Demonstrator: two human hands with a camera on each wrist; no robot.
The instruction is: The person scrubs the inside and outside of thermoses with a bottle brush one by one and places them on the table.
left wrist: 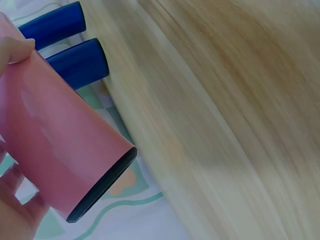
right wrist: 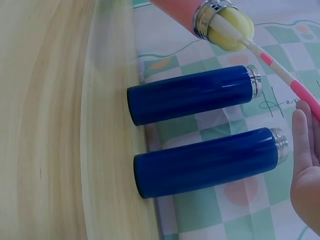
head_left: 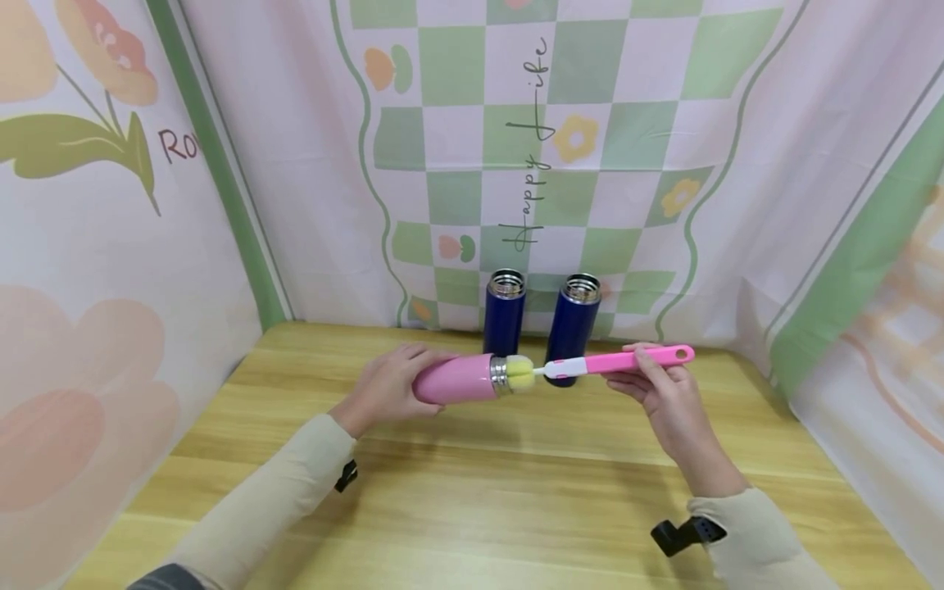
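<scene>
My left hand (head_left: 394, 385) grips a pink vacuum flask (head_left: 457, 379) around its body, tilted on its side above the table. Its dark base faces the camera in the left wrist view, and its steel mouth points right in the head view. At that mouth sits the yellow sponge head (right wrist: 231, 31) of a bottle brush, partly inside the opening. My right hand (head_left: 667, 401) pinches the brush's pink handle (head_left: 627, 360) between thumb and fingers. How deep the sponge reaches is hidden by the flask's neck.
Two lidless dark blue flasks, a left one (head_left: 505, 315) and a right one (head_left: 574, 328), stand upright at the back of the wooden table (head_left: 472, 500). Behind them hangs a checked green-and-white curtain (head_left: 516, 139).
</scene>
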